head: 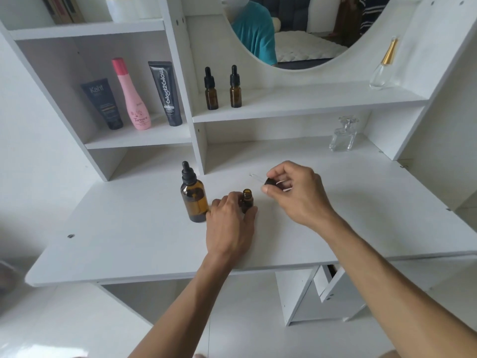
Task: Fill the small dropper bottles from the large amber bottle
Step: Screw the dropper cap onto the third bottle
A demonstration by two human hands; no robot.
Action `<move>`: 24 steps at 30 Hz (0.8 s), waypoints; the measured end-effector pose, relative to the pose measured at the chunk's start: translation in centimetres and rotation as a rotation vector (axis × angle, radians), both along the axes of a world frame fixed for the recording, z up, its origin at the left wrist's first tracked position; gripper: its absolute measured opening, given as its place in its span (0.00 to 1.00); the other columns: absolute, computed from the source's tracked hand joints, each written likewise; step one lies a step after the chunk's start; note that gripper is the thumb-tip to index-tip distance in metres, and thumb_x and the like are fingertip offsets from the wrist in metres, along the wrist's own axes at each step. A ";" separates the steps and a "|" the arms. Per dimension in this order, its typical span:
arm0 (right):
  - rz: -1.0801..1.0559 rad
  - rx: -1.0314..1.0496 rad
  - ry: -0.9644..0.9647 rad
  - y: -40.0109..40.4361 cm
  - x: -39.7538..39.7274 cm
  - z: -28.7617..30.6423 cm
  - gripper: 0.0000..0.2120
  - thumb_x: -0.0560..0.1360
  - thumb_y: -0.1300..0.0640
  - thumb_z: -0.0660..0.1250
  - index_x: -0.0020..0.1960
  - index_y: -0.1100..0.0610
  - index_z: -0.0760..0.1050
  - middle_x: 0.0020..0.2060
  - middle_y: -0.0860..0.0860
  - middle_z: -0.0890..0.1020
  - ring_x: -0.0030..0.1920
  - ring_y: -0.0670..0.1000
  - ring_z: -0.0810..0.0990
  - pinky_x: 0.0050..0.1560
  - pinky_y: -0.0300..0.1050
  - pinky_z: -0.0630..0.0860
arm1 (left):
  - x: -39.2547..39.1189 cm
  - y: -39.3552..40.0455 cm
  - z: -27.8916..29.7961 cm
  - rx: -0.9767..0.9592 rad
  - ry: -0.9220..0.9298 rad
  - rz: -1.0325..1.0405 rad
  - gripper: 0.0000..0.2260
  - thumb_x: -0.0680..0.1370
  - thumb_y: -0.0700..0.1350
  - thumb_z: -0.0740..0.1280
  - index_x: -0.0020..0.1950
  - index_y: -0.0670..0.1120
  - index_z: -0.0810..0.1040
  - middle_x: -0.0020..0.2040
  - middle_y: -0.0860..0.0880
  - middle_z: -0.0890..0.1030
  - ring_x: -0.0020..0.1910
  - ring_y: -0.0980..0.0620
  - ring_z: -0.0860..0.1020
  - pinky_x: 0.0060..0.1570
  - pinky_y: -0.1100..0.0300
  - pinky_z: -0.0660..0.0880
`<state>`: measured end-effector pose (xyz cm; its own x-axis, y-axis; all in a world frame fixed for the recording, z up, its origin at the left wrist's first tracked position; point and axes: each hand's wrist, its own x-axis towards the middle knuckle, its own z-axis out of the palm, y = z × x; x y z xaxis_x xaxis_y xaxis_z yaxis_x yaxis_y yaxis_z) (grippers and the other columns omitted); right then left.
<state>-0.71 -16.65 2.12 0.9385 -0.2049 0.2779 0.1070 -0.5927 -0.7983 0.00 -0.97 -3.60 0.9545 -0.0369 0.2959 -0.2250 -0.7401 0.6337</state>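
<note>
Head view: left hand (229, 223) curled round uncapped small dropper bottle (247, 201) on desk (129, 241), right hand (296, 192) pinching its removed dropper cap (269, 181) (pipette clear of neck), large amber bottle (194, 200) just beside, capped — opening step judged done, uncapping that next.

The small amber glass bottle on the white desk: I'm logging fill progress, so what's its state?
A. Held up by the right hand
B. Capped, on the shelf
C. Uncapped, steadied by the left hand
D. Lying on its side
C: the small amber glass bottle stands open-necked on the white desk, the left hand holding it, while the right hand holds its black dropper cap.
</note>
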 end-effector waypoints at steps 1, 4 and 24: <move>0.040 0.006 -0.005 0.0 -0.1 0.7 0.08 0.70 0.58 0.78 0.47 0.52 0.82 0.39 0.43 0.83 0.34 0.39 0.79 0.39 0.26 0.73 | 0.0 0.0 0.0 0.001 -0.005 -0.005 0.10 0.78 0.51 0.68 0.56 0.47 0.78 0.51 0.49 0.83 0.54 0.44 0.74 0.54 0.46 0.72; 0.118 -0.063 -0.007 0.0 -0.4 2.5 0.06 0.72 0.58 0.77 0.48 0.52 0.84 0.40 0.44 0.85 0.39 0.40 0.81 0.41 0.26 0.73 | 0.1 0.0 -0.2 -0.001 -0.016 -0.022 0.10 0.78 0.50 0.68 0.55 0.47 0.78 0.50 0.49 0.83 0.53 0.44 0.74 0.54 0.47 0.72; 0.329 -0.281 0.134 2.2 1.9 3.0 0.15 0.72 0.62 0.75 0.57 0.52 0.82 0.45 0.46 0.83 0.45 0.47 0.82 0.45 0.30 0.74 | -0.1 -0.1 0.1 0.057 -0.025 -0.056 0.10 0.80 0.51 0.65 0.55 0.47 0.75 0.52 0.48 0.82 0.53 0.43 0.73 0.50 0.51 0.68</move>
<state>1.16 -14.47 5.12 0.9726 0.1762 0.1518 0.2325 -0.7399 -0.6312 -0.13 -1.03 -3.51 0.9429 -0.1072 0.3154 -0.2820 -0.7608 0.5846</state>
